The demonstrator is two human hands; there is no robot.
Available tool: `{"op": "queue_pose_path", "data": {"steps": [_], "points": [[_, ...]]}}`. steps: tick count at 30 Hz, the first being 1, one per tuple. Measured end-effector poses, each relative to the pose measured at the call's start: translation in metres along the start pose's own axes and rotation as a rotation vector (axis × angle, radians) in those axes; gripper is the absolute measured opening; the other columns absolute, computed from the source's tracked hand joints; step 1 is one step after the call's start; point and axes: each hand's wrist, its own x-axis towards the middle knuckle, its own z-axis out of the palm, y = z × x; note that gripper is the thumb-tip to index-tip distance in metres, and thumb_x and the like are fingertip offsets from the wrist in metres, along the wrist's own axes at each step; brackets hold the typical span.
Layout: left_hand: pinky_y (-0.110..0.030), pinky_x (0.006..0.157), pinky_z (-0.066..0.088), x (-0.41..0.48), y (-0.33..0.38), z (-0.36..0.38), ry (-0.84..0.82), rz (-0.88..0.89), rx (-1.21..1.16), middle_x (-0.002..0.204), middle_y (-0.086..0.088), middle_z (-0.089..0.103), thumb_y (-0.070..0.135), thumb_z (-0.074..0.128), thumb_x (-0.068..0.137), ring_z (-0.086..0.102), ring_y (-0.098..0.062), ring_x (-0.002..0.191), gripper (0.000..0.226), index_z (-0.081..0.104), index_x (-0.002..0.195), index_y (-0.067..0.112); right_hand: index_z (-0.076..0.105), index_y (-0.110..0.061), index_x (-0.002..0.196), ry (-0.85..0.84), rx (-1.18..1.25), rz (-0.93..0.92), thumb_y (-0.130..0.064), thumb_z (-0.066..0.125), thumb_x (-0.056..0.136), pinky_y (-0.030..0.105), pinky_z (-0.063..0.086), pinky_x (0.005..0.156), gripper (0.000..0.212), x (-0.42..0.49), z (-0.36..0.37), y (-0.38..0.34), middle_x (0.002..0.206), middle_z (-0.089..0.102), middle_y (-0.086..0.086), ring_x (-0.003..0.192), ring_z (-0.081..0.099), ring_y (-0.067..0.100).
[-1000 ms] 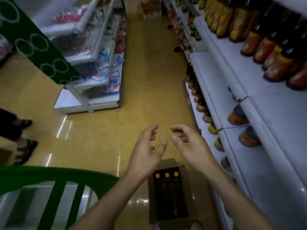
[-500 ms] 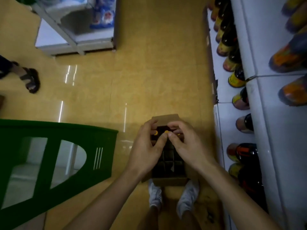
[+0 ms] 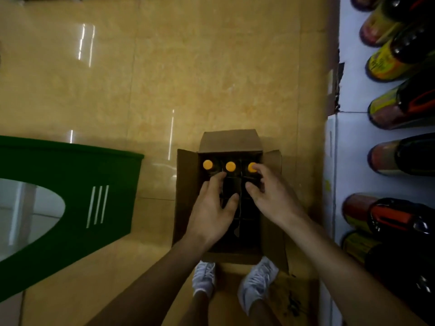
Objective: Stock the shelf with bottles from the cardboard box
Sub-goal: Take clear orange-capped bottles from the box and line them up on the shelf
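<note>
An open cardboard box [image 3: 188,191] stands on the floor just ahead of my feet. Dividers split it into cells. Three dark bottles with orange caps fill its far row: left bottle [image 3: 207,164], middle bottle [image 3: 230,166], right bottle [image 3: 251,167]. The nearer cells look dark and I cannot tell what they hold. My left hand [image 3: 211,208] hovers over the box with fingers spread, fingertips just below the left and middle caps. My right hand [image 3: 268,196] reaches in beside it, fingers curled against the right cap, thumb apart. The white shelf [image 3: 353,147] runs along the right.
Dark bottles with yellow and orange labels [image 3: 404,107] stand in rows on the shelf levels. A green stand with a cut-out panel [image 3: 77,194] sits on the floor at left. My white shoes [image 3: 256,281] touch the box's near side. Tan floor tiles stretch ahead.
The view has tilted down from the aisle to the box. My hands dropped from mid-air into the box's far row, and all three orange caps show between the fingers.
</note>
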Motion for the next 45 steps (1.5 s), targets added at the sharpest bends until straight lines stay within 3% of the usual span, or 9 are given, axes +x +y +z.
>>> {"op": "queue_pose_path", "data": {"steps": [3,8,15,19,25,31,38,42,45], "points": [[-0.014,0.091,0.045,0.019,-0.019,0.018,-0.048,-0.009,0.042,0.150,0.003,0.045,0.036,0.062,0.102,0.049,-0.006,0.129,0.065,0.029,0.158,0.030,0.024,-0.025,0.160,-0.025,-0.049,0.090,-0.045,0.058,0.100,0.039,0.037,0.110,0.072,0.036,0.019,0.016,0.162,0.033,0.004,0.147,0.035,0.026],[-0.023,0.095,0.043,0.030,-0.037,0.037,-0.120,-0.052,0.068,0.155,-0.001,0.041,0.033,0.062,0.103,0.047,-0.016,0.138,0.070,0.023,0.161,0.029,0.012,-0.022,0.163,-0.048,-0.060,0.215,-0.032,0.059,0.101,0.044,0.038,0.113,0.077,0.077,0.057,0.028,0.168,0.020,0.006,0.148,0.035,0.032],[-0.019,0.092,0.039,0.040,-0.055,0.054,-0.155,-0.056,0.115,0.156,-0.001,0.041,0.035,0.058,0.104,0.044,-0.012,0.138,0.068,0.022,0.161,0.028,0.042,-0.029,0.149,0.077,0.388,0.366,-0.015,0.060,0.101,0.030,0.042,0.095,0.053,0.105,0.088,0.054,0.148,0.052,0.005,0.133,0.052,0.029],[-0.025,0.095,0.044,0.047,-0.062,0.061,-0.168,-0.086,0.119,0.155,-0.002,0.041,0.036,0.057,0.104,0.046,-0.015,0.138,0.067,0.022,0.161,0.030,0.054,-0.033,0.136,0.107,0.576,0.394,-0.018,0.061,0.101,0.046,0.049,0.105,0.039,0.114,0.098,0.061,0.138,0.058,0.004,0.125,0.056,0.028],[-0.027,0.097,0.048,0.049,-0.070,0.064,-0.168,-0.103,0.109,0.156,-0.002,0.040,0.037,0.056,0.105,0.047,-0.015,0.139,0.066,0.022,0.161,0.033,0.063,-0.023,0.125,0.172,0.513,0.320,-0.014,0.063,0.099,0.027,0.040,0.092,0.028,0.123,0.111,0.073,0.130,0.064,0.005,0.123,0.057,0.025],[-0.028,0.102,0.047,0.039,-0.065,0.050,-0.158,-0.086,0.081,0.158,-0.001,0.039,0.036,0.056,0.105,0.044,-0.015,0.142,0.067,0.021,0.161,0.032,0.063,-0.029,0.111,0.232,0.506,0.326,-0.018,0.065,0.098,0.034,0.045,0.097,0.018,0.104,0.106,0.062,0.119,0.065,0.000,0.118,0.059,0.025],[-0.034,0.103,0.050,0.032,-0.041,0.028,-0.128,-0.060,0.036,0.154,-0.002,0.041,0.033,0.061,0.103,0.049,-0.019,0.137,0.069,0.023,0.161,0.030,0.066,-0.029,0.117,0.229,0.365,0.191,-0.020,0.065,0.098,0.029,0.027,0.106,0.021,0.048,0.076,0.034,0.160,0.041,-0.005,0.150,0.032,0.017],[-0.040,0.108,0.050,0.023,-0.020,0.012,-0.139,-0.026,0.040,0.156,-0.003,0.039,0.031,0.066,0.100,0.049,-0.020,0.139,0.078,0.019,0.162,0.033,0.065,-0.030,0.121,0.254,0.259,0.081,-0.026,0.067,0.097,0.027,0.031,0.099,0.024,0.011,0.046,0.011,0.155,0.047,-0.011,0.135,0.039,0.016],[-0.036,0.107,0.049,0.013,-0.003,-0.002,-0.166,0.006,0.039,0.158,-0.005,0.037,0.032,0.068,0.099,0.048,-0.023,0.140,0.083,0.016,0.164,0.034,0.065,-0.032,0.121,0.277,0.179,-0.010,-0.030,0.068,0.095,0.004,0.024,0.083,0.027,-0.017,0.017,-0.010,0.144,0.053,-0.018,0.116,0.029,0.002]]}}
